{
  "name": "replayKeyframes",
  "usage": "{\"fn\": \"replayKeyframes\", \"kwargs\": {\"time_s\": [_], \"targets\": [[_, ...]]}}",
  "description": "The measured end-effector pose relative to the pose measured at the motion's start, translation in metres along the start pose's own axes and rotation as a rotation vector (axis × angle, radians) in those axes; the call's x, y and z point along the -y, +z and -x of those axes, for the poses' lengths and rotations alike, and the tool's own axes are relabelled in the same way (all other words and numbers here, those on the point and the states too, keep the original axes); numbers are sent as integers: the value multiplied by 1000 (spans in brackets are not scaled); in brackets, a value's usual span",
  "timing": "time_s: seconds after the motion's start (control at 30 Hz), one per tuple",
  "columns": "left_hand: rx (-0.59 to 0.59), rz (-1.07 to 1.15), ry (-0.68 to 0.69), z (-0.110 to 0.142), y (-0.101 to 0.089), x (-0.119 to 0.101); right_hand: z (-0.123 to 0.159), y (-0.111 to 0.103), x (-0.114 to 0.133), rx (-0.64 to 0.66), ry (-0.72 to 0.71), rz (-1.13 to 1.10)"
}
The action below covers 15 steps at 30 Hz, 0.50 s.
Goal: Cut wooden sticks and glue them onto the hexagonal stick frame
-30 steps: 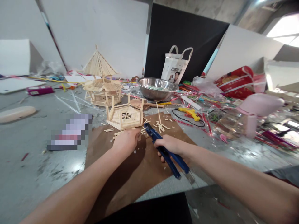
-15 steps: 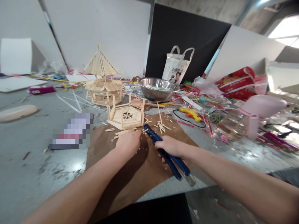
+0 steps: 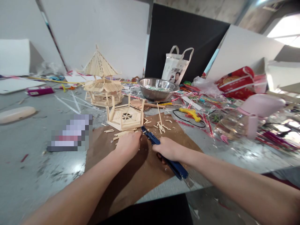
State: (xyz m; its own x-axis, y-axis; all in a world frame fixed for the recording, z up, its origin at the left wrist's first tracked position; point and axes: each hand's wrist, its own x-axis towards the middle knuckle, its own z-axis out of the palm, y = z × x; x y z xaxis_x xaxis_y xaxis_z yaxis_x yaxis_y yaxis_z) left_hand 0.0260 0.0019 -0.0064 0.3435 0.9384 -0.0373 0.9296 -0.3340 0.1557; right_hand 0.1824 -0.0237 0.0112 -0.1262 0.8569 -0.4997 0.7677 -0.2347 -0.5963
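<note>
My right hand [image 3: 167, 149] is wrapped round the blue handles of a pair of shears [image 3: 151, 136], whose head points at my left hand. The handles are squeezed almost together. My left hand [image 3: 129, 144] is closed in a pinch on a thin wooden stick [image 3: 143, 132]; only its short end shows, at the shears' head. Just beyond the hands stands a hexagonal stick frame [image 3: 125, 118] with short upright posts. Loose sticks [image 3: 120, 135] lie beside my left hand, and short cut pieces [image 3: 161, 127] are heaped right of the frame, all on a brown sheet [image 3: 140, 178].
Behind the frame stands a stick pavilion [image 3: 102, 82] with a pointed roof. A steel bowl [image 3: 158, 89] sits at the back. To the right are a yellow glue gun [image 3: 191, 114], a pink-lidded bottle [image 3: 252, 117] and plastic scraps. A blurred-out phone [image 3: 71, 131] lies left.
My right hand has squeezed the shears' handles closer together. My left hand keeps its place by the shears' head. The whole view has shifted slightly.
</note>
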Motion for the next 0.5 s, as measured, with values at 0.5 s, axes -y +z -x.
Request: {"fn": "replayKeyframes", "kwargs": {"time_s": [0.5], "targets": [[-21, -7, 8, -2, 2, 1, -7, 3, -6, -25, 8, -25]]}}
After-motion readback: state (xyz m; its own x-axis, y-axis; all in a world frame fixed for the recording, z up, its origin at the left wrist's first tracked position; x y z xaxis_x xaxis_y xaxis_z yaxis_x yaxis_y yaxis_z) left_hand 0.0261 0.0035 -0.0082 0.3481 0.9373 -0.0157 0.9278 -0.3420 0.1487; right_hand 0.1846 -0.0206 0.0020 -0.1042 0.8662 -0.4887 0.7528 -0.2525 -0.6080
